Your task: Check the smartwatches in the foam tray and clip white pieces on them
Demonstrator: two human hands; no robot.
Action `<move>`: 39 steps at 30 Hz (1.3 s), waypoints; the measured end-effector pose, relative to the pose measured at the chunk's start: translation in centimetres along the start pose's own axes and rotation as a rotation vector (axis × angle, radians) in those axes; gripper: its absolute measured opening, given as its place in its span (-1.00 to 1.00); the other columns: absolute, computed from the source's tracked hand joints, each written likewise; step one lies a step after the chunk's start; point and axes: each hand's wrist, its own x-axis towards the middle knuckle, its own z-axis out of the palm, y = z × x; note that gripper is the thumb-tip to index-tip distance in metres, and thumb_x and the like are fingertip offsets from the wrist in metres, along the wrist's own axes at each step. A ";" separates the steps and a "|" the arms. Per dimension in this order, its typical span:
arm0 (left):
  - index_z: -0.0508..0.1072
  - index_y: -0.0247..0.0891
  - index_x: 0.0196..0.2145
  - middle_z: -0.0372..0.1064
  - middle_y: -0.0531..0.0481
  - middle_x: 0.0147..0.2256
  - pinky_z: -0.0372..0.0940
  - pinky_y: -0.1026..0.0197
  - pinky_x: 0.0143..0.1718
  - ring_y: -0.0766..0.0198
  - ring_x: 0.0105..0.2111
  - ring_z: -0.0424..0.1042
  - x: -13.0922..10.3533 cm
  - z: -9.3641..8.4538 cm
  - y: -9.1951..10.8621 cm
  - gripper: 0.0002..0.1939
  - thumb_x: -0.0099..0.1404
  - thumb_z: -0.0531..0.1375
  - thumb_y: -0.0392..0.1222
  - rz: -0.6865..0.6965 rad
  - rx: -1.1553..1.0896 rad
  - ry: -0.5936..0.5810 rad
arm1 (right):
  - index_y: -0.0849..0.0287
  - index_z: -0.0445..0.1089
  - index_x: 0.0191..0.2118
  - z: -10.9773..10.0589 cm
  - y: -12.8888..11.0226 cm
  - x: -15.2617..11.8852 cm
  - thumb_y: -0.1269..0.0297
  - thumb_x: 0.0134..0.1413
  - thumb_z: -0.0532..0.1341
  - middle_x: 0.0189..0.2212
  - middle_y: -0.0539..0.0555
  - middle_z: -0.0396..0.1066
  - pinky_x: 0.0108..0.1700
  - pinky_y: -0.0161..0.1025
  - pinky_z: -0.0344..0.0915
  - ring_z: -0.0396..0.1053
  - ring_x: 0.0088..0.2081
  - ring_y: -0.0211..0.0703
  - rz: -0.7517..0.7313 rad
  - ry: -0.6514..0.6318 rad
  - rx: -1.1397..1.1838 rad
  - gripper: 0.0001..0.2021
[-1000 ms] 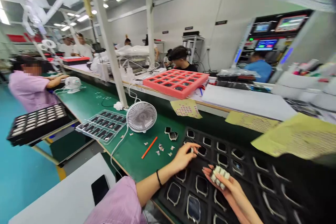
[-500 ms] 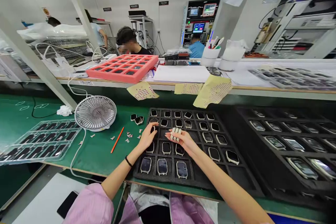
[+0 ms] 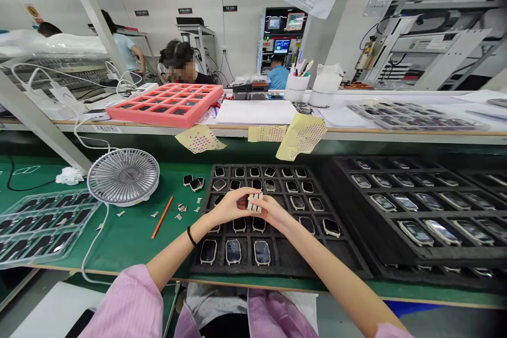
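A black foam tray (image 3: 287, 248) lies in front of me, with smartwatch bodies without straps in many of its compartments. Above its middle, my right hand (image 3: 275, 214) is closed around a small stack of pale-framed smartwatch bodies (image 3: 254, 202), held edge-on. My left hand (image 3: 229, 207) meets the stack from the left, its fingers curled round the near end. Whether it has a separate watch between its fingers is hidden. A dark watch body (image 3: 262, 252) rests in the tray's front row, below the hands.
Left of the tray are an orange stick (image 3: 162, 217), paper scraps (image 3: 181, 207), two loose watches (image 3: 196, 184) and a white fan (image 3: 123, 177). A clear tray (image 3: 43, 222) lies farther left. More foam trays (image 3: 356, 232) are stacked right. A shelf (image 3: 237, 131) with a red foam tray (image 3: 166, 105) runs behind.
My left hand has moved right, from the tray's left compartments to the stack in my right hand. The view has shifted, so the bench appears farther left.
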 end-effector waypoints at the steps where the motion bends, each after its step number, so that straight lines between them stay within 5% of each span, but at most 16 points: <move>1: 0.39 -0.25 0.03 0.42 -0.14 0.02 0.27 0.08 0.07 0.09 0.02 0.40 0.5 0.2 -0.1 -0.52 0.16 0.29 -0.12 0.003 0.019 0.024 | 0.25 0.49 -0.26 -0.3 -0.1 -0.2 0.06 -0.14 0.38 -0.33 0.19 0.55 -0.17 -0.12 0.47 0.54 -0.25 0.01 -0.013 0.018 -0.022 -0.63; 7: 0.42 -0.21 0.02 0.45 -0.11 -0.01 0.27 0.07 0.06 0.08 -0.01 0.42 3.0 1.5 -1.8 -0.50 0.09 0.31 -0.21 -0.035 0.289 -0.006 | 0.24 0.44 -0.16 -4.2 -0.5 0.2 -0.07 0.19 -0.01 -0.38 0.17 0.51 -0.17 -0.06 0.44 0.51 -0.33 -0.04 -0.146 0.270 -0.352 -0.52; 11: 0.43 -0.21 0.02 0.46 -0.13 -0.02 0.28 0.08 0.03 0.06 -0.03 0.43 3.4 1.7 -2.7 -0.48 0.08 0.35 -0.14 -0.052 0.333 -0.031 | 0.22 0.46 -0.28 -6.4 -0.2 1.3 0.08 0.17 0.05 -0.34 0.16 0.46 -0.02 -0.02 0.30 0.41 -0.15 0.04 -0.195 0.409 -0.722 -0.65; 18: 0.33 -0.07 0.14 0.38 -0.12 0.07 0.15 -0.05 0.14 0.00 0.08 0.33 -0.5 -1.1 -4.6 -0.46 0.23 0.21 0.07 -0.097 0.473 -0.025 | 0.31 0.46 -0.10 -7.0 -0.2 1.0 0.37 0.15 0.09 -0.18 0.31 0.37 0.05 -0.02 0.19 0.31 -0.04 0.15 -0.197 0.418 -1.302 -0.72; 22: 0.23 0.03 0.20 0.10 0.00 0.27 -0.13 -0.07 0.29 0.12 0.29 0.02 -2.6 -0.7 -5.7 -0.57 0.40 0.02 0.00 -0.097 0.504 -0.137 | 0.31 0.47 -0.09 -6.8 -0.3 0.1 0.37 0.18 0.04 -0.12 0.38 0.33 0.03 0.10 0.20 0.26 0.00 0.28 -0.199 0.392 -1.512 -0.69; 26: 0.21 -0.01 0.22 0.03 0.01 0.29 -0.19 -0.08 0.31 0.16 0.32 -0.08 -3.1 0.3 -5.8 -0.58 0.43 -0.04 -0.08 -0.121 0.488 -0.113 | 0.30 0.39 0.06 -5.8 0.5 -0.8 0.26 0.29 -0.07 0.00 0.39 0.31 0.08 0.17 0.18 0.24 0.08 0.26 -0.238 0.322 -1.593 -0.59; 29: 0.21 -0.09 0.22 0.04 -0.04 0.28 -0.15 -0.04 0.31 0.17 0.31 -0.04 -3.1 0.8 -5.8 -0.56 0.42 -0.03 -0.08 -0.175 0.494 -0.051 | 0.24 0.13 0.27 -4.7 2.0 -1.5 0.10 0.33 -0.11 0.26 0.28 0.09 0.26 0.11 0.01 0.05 0.27 0.11 -0.328 0.146 -1.567 -0.49; 32: 0.16 -0.20 0.24 0.05 -0.10 0.28 -0.14 -0.05 0.30 0.15 0.31 -0.04 -3.2 1.3 -6.0 -0.53 0.43 -0.07 -0.11 -0.267 0.536 0.020 | 0.29 0.12 0.28 -4.0 3.8 -1.9 0.00 0.32 -0.12 0.32 0.26 -0.04 0.32 0.09 -0.08 -0.17 0.35 0.08 -0.388 0.000 -1.505 -0.41; 39: 0.07 -0.37 0.27 -0.10 -0.28 0.32 -0.22 -0.20 0.29 0.01 0.33 -0.17 -2.6 2.2 -7.2 -0.48 0.42 -0.14 -0.16 -0.357 0.566 0.084 | 0.46 0.08 0.28 -3.2 4.4 -1.3 -0.05 0.31 -0.17 0.33 0.36 -0.11 0.33 0.08 -0.12 -0.29 0.37 0.10 -0.331 0.061 -1.421 -0.32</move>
